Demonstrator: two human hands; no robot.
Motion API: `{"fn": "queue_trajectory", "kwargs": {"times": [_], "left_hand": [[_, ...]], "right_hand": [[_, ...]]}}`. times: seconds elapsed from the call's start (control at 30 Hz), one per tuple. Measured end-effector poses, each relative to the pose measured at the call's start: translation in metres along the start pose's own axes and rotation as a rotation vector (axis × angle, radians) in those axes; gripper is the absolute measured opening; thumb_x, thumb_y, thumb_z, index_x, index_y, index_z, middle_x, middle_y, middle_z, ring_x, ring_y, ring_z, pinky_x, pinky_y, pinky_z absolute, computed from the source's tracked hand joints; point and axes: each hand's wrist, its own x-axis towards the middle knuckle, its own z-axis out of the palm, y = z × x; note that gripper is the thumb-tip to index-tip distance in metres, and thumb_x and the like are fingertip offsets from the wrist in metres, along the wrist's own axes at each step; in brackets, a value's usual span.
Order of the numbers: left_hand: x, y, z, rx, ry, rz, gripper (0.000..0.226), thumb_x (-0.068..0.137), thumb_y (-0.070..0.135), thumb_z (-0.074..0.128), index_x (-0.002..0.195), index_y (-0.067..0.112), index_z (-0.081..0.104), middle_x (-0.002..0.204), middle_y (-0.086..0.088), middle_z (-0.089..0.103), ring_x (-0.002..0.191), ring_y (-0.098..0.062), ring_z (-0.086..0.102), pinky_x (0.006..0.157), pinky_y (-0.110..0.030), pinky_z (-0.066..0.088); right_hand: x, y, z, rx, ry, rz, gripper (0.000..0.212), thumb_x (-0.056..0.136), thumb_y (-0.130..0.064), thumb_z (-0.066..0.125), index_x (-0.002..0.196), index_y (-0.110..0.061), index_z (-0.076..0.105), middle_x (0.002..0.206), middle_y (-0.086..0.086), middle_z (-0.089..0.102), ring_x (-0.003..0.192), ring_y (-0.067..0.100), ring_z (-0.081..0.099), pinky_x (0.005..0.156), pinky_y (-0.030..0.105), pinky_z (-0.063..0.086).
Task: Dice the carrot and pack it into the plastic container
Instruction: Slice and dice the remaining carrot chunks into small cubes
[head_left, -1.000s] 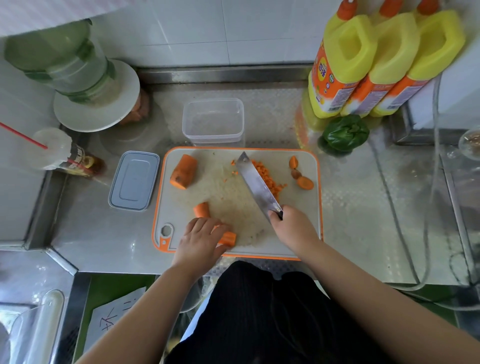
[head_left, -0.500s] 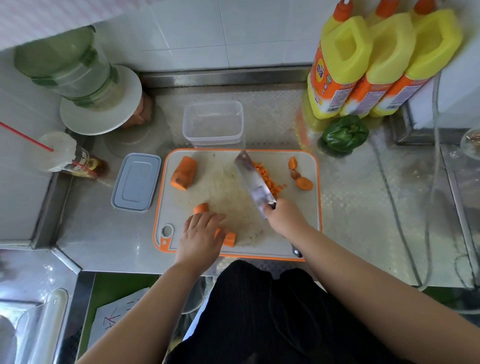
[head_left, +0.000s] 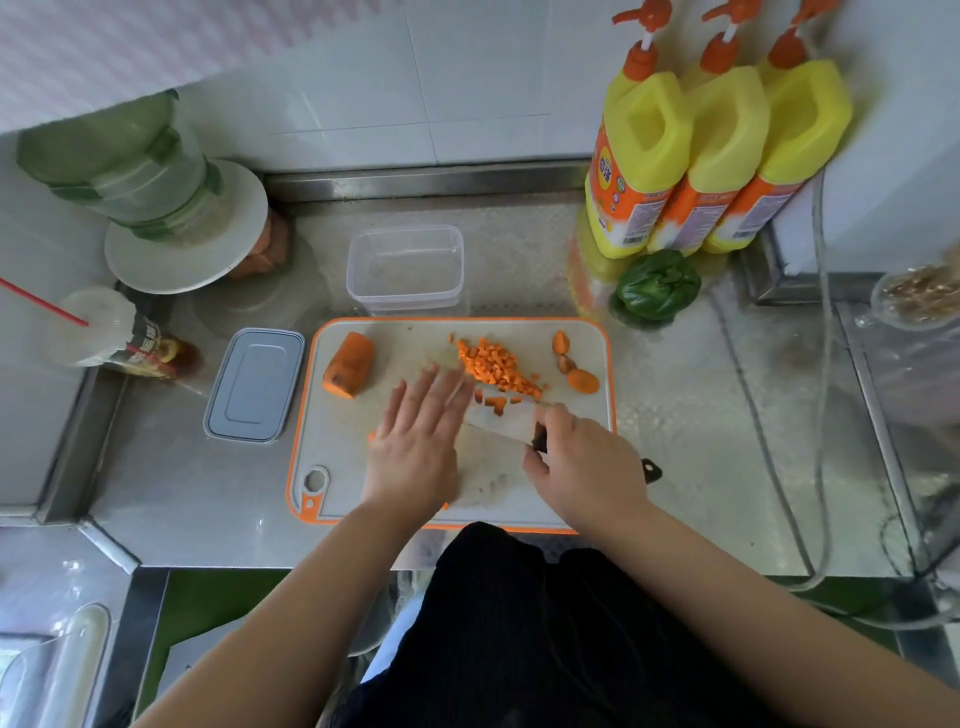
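Observation:
An orange-rimmed cutting board (head_left: 332, 467) lies on the steel counter. A pile of diced carrot (head_left: 496, 366) sits at its far middle, and a thick carrot chunk (head_left: 347, 371) at its far left. My right hand (head_left: 587, 462) grips the handle of a knife (head_left: 506, 421), whose blurred blade lies low next to the dice. My left hand (head_left: 415, 441) rests flat, fingers spread, with its fingertips at the blade. A sliver of carrot shows under its left edge. The clear plastic container (head_left: 405, 267) stands empty behind the board.
The grey lid (head_left: 254, 384) lies left of the board. Carrot end pieces (head_left: 576, 371) sit at the board's far right. Three yellow detergent bottles (head_left: 691, 171) and a green pepper (head_left: 657, 283) stand back right. A large bottle on a white plate (head_left: 156, 182) and a cup with a straw (head_left: 98, 325) are back left.
The knife swung down from upright toward the dice pile. My left hand left the carrot piece near the front edge and moved up and right, flat against the blade.

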Motion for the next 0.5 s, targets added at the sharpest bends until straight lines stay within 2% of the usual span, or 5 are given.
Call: {"fn": "queue_trajectory", "kwargs": {"times": [0.1,0.2,0.27,0.37,0.5], "left_hand": [[0.003,0.011,0.007,0.083,-0.207,0.075,0.086,0.07,0.005,0.035,0.152,0.028,0.025,0.158,-0.004,0.026,0.144,-0.034,0.026,0.118,-0.057,0.02],[0.009,0.027,0.012,0.132,-0.294,0.14,0.094,0.068,0.003,0.045,0.152,0.039,0.02,0.159,-0.004,0.022,0.144,-0.038,0.028,0.113,-0.061,0.024],[0.017,0.033,0.013,0.143,-0.353,0.161,0.097,0.076,0.004,0.046,0.153,0.042,0.001,0.163,-0.003,0.007,0.149,-0.039,0.012,0.116,-0.062,0.014],[0.029,0.034,0.013,0.151,-0.508,0.066,0.095,0.089,0.005,0.04,0.149,0.04,-0.024,0.162,0.002,-0.022,0.149,-0.033,-0.018,0.119,-0.058,-0.006],[0.038,0.028,0.017,0.122,-0.535,-0.045,0.095,0.087,0.002,0.039,0.151,0.035,-0.022,0.161,0.004,-0.025,0.148,-0.029,-0.022,0.118,-0.056,-0.008]], "right_hand": [[-0.003,0.005,0.007,-0.096,0.05,-0.042,0.038,0.058,-0.027,0.084,0.074,-0.009,0.054,0.053,0.0,0.05,0.044,0.021,0.05,0.042,0.026,0.025],[-0.006,0.008,0.013,-0.161,0.101,-0.053,0.037,0.059,-0.024,0.086,0.075,-0.01,0.056,0.056,0.001,0.053,0.049,0.022,0.053,0.044,0.029,0.033],[-0.008,0.009,0.016,-0.183,0.109,-0.04,0.036,0.06,-0.022,0.086,0.078,-0.011,0.057,0.058,0.001,0.055,0.052,0.023,0.055,0.047,0.031,0.037],[-0.012,0.015,0.015,-0.204,0.109,-0.006,0.034,0.06,-0.019,0.086,0.075,-0.012,0.056,0.058,0.001,0.055,0.053,0.023,0.055,0.049,0.031,0.037],[-0.021,0.027,0.014,-0.22,0.122,0.023,0.033,0.059,-0.015,0.086,0.074,-0.012,0.056,0.056,0.0,0.052,0.053,0.023,0.052,0.051,0.031,0.036]]}}
